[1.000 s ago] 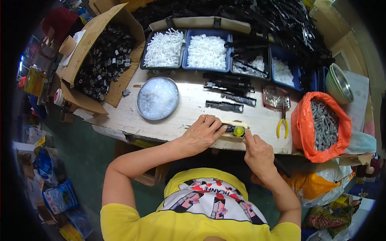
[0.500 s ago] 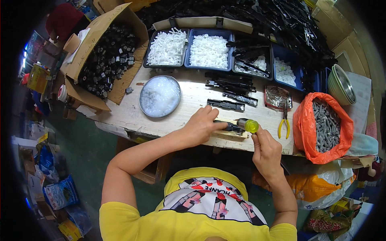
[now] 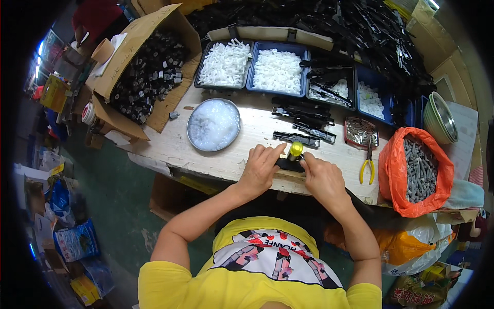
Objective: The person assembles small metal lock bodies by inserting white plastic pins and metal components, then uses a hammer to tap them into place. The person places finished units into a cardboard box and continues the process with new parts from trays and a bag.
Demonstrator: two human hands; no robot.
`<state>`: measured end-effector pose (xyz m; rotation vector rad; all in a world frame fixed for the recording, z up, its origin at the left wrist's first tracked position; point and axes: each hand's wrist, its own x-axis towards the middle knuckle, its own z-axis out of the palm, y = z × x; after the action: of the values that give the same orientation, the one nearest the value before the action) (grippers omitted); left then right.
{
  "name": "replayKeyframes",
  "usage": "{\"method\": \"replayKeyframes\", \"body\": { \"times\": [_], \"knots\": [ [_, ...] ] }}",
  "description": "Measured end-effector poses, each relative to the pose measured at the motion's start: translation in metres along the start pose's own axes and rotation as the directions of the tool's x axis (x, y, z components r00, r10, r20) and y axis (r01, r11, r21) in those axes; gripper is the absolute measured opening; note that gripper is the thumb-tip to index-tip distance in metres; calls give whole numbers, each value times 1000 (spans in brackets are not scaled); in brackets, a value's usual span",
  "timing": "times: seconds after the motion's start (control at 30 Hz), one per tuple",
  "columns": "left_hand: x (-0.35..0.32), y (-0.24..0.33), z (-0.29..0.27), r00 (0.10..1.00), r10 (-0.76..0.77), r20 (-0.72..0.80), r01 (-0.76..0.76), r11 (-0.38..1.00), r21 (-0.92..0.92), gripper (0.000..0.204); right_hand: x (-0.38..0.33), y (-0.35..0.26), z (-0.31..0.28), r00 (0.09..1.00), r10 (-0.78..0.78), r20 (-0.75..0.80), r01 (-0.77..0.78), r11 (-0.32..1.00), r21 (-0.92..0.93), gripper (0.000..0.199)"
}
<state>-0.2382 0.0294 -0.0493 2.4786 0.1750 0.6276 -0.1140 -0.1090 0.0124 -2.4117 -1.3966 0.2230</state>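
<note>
As fingers [image 3: 311,160] grip mallet [image 3: 296,149], bag [image 3: 392,167] of parts [image 3: 421,172]

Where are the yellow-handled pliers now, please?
In the head view, the yellow-handled pliers lie on the right side of the bench, left of the orange-red bag, by the small red tray.

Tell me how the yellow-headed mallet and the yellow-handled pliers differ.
The mallet is held in the right hand; the pliers lie untouched, their handles on the bench. The mallet's yellow is on its rounded head, while the pliers' yellow is on their two spread handles. Both tools are partly yellow.
</note>
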Motion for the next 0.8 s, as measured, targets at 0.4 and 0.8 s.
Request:
{"method": "replayKeyframes", "body": {
  "times": [0.4,0.8],
  "knots": [
    [-33,-1,-5,972,-150,-178,144,988,-47,77,24,-23,7,992,-67,-107,83,985,154,18],
    [12,18,11,999,38,16,-38,999,-12,58,-25,51,15,902,169,-398,-210,976,-61,24]
  ]
}}
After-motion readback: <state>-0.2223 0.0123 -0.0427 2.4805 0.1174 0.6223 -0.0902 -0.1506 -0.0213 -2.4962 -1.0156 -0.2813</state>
